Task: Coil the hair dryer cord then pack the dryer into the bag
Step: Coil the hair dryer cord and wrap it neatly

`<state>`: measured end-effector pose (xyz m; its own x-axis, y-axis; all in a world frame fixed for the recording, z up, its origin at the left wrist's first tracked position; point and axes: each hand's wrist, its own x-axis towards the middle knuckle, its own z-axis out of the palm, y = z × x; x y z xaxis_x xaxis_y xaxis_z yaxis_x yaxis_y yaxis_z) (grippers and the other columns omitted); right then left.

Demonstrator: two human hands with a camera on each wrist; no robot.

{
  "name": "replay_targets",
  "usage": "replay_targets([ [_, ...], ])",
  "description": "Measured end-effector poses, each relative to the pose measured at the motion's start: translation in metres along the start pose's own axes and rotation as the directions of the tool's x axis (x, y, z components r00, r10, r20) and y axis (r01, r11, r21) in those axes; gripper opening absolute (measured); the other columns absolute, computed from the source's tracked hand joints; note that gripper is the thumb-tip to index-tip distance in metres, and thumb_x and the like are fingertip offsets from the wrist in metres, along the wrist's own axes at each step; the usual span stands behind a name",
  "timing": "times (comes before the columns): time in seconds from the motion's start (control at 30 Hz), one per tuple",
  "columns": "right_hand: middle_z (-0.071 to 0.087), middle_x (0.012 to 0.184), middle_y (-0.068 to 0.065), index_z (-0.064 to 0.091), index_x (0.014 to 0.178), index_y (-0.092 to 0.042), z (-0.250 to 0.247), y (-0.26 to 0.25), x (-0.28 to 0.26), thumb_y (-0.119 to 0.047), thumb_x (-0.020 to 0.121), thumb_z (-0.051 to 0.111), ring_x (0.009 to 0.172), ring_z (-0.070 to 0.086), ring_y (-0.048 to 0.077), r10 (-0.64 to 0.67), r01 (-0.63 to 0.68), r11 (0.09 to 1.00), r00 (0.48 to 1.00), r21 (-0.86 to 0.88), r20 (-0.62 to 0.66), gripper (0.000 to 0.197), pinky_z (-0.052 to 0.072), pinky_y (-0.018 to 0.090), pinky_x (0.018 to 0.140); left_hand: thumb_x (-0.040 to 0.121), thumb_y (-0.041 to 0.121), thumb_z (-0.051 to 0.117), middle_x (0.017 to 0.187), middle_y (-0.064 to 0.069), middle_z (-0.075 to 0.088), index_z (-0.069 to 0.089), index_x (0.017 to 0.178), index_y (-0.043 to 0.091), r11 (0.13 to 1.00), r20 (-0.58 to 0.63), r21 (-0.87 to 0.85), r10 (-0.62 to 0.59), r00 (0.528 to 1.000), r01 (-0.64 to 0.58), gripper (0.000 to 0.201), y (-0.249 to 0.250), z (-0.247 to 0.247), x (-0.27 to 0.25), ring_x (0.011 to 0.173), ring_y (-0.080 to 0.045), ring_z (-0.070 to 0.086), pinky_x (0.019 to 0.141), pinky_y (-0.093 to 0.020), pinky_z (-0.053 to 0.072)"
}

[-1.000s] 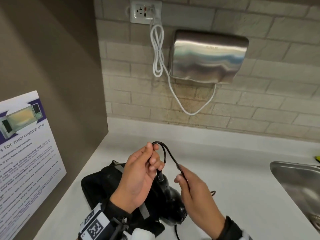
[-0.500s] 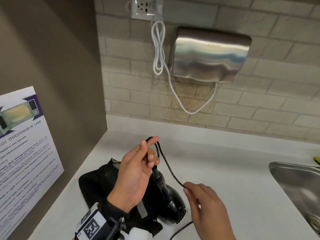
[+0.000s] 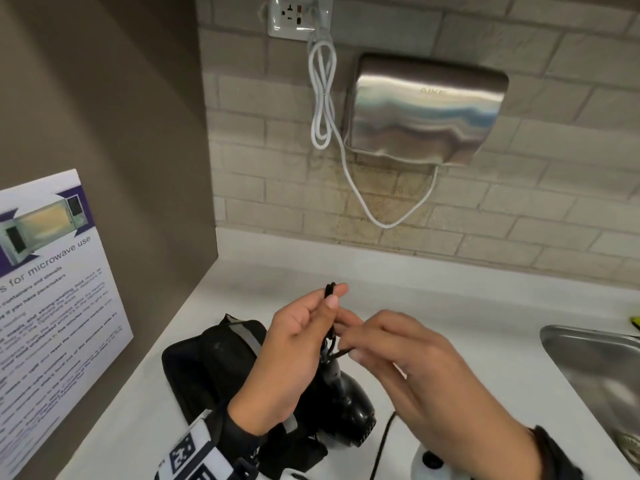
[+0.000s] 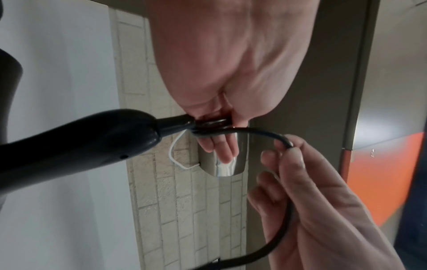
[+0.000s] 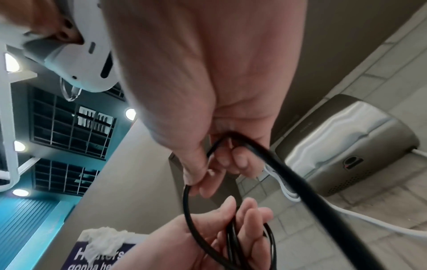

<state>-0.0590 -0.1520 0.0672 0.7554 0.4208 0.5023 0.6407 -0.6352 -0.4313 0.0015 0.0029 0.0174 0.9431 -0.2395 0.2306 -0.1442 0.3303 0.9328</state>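
Note:
The black hair dryer (image 3: pixel 349 407) hangs head-down over the white counter (image 3: pixel 450 306), its handle (image 4: pixel 76 142) up toward my hands. My left hand (image 3: pixel 298 344) pinches folded loops of the black cord (image 3: pixel 330 291) between thumb and fingers just above the handle. My right hand (image 3: pixel 408 362), close beside it, pinches the cord (image 4: pixel 283 138) further along; in the right wrist view the cord (image 5: pixel 298 180) runs from those fingers down past the camera. The slack cord (image 3: pixel 382 441) trails below. The black bag (image 3: pixel 214 362) lies on the counter under my left wrist.
A steel sink (image 3: pixel 595 372) is set into the counter at the right. On the brick wall hang a steel hand dryer (image 3: pixel 426 109) and its white cable (image 3: pixel 323 98), plugged into a socket (image 3: pixel 299 15). A brown side panel with a microwave notice (image 3: pixel 45 285) closes the left.
My right hand has come back up from low on the cord and now meets my left hand, adding another loop. The loop held by my left hand has tightened into a narrow fold.

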Motion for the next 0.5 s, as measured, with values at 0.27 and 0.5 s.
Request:
replay_targets([
  [0.27,0.062,0.071,-0.022,0.074,0.092,-0.031,-0.004,0.016,0.019,-0.02,0.092,0.061,0.065,0.058,0.007,0.24,-0.188,0.941,0.957,0.281,-0.163,0.017,0.04,0.011,0.057,0.103,0.036,0.036,0.079,-0.008,0.071,0.068,0.118,0.021,0.993,0.202,0.096,0.049,0.978,-0.069,0.038,0.002,-0.002,-0.01,0.071,-0.018,0.065,0.078,-0.028,0.048],
  [0.5,0.077,0.076,-0.011,0.074,0.094,-0.026,0.016,0.034,0.023,-0.022,0.089,0.065,0.068,0.065,0.006,0.37,-0.232,0.87,0.891,0.435,-0.263,0.011,0.047,0.019,0.065,0.098,0.031,0.049,0.067,-0.004,0.061,0.068,0.115,0.014,0.998,0.238,0.029,0.052,0.97,-0.061,0.031,0.001,-0.006,-0.004,0.059,-0.015,0.051,0.067,-0.023,0.046],
])
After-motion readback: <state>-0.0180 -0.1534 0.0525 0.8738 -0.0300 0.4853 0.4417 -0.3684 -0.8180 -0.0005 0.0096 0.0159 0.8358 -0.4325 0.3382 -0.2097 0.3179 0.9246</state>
